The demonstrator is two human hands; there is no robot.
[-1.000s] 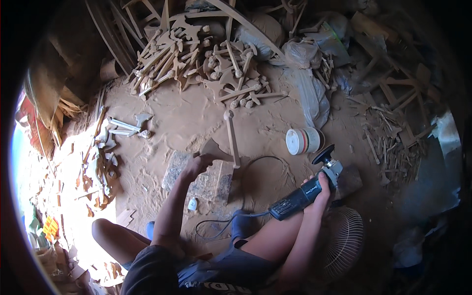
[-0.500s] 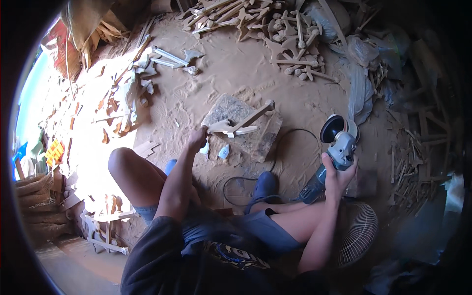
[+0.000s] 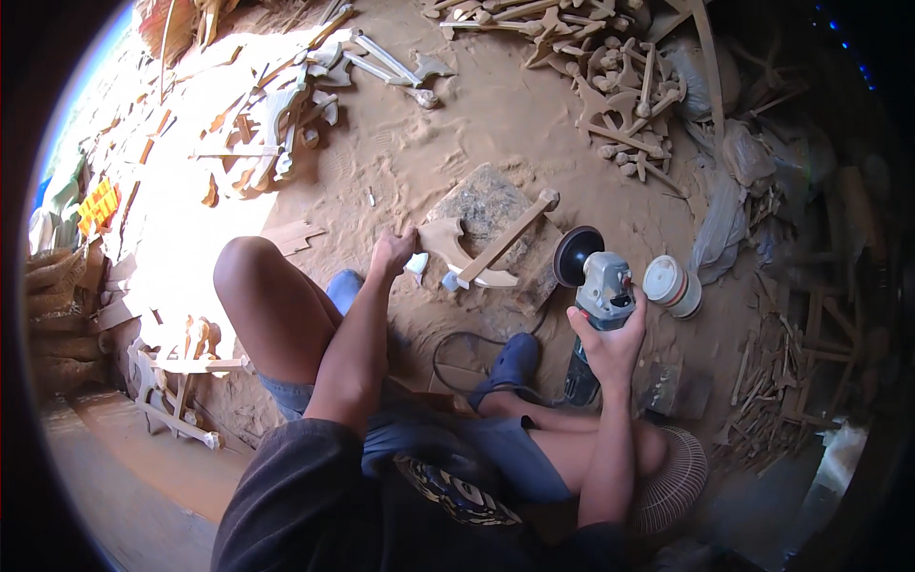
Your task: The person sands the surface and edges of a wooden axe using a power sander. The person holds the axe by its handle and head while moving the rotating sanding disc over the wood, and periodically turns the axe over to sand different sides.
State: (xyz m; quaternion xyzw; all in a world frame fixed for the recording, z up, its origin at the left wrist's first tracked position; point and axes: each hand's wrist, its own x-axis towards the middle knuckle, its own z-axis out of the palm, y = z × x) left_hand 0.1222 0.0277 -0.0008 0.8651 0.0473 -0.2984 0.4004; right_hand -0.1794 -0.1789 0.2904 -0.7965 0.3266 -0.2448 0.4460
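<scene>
My left hand [image 3: 395, 252] is closed around the end of a carved wooden piece [image 3: 443, 240], flat and curved with a long straight leg. The piece rests over a low, rough stone block [image 3: 481, 202] on the dusty floor. In my right hand [image 3: 615, 341] is an angle grinder [image 3: 606, 286] with a round dark disc [image 3: 578, 255] at its head. The disc is just right of the wooden piece's leg, apart from it. My right fingers wrap the grinder's body. Whether the disc spins cannot be made out.
A whitish round container [image 3: 672, 286] lies right of the grinder. Its dark cord [image 3: 437, 362] loops by my right foot. A wire fan guard [image 3: 672, 481] is beside my right knee. Heaped carved wood [image 3: 620, 86] lies at the far side, more cut pieces [image 3: 257, 143] at far left.
My right hand has brought the grinder left, nearer the wooden piece, uncovering the whitish container. My left hand has turned the piece so its flat face shows more. The whole view has shifted.
</scene>
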